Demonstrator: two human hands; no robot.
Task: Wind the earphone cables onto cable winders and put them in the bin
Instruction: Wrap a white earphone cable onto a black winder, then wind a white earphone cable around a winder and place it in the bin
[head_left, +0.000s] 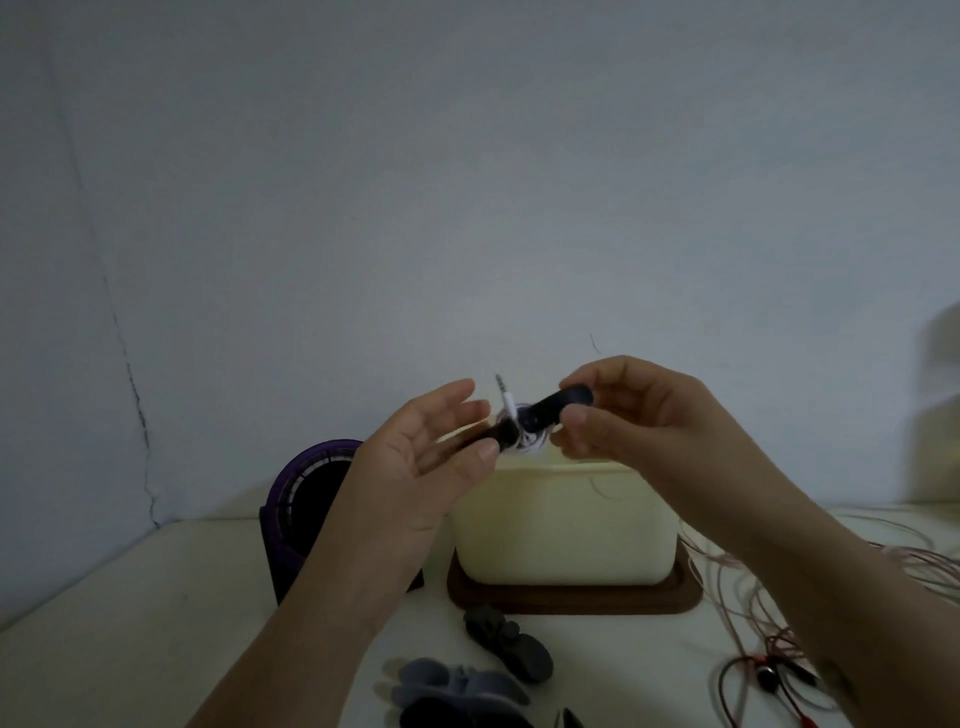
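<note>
Cable winder (550, 408), a black bar, is held up in the air between both hands, with the white earphone cable (535, 446) coiled round its middle and the jack plug (501, 387) poking up out of the coil. Its long axis runs across the view, the right end tilted higher. The left hand (415, 467) pinches the lower left end, thumb pressed on it and fingers nearly straight behind. The right hand (639, 415) grips the upper right end with curled fingers and thumb. The cream bin (561, 519) stands on a brown tray (571, 603) toward the table's far edge. It lies straight below the winder as seen here, though how far forward cannot be told. The winding looks finished, so the likely next move is a short drop downward. Either hand is about equally near. More loose cables (727, 582) lie toward the table's right edge and spare winders (457, 686) by its near edge
</note>
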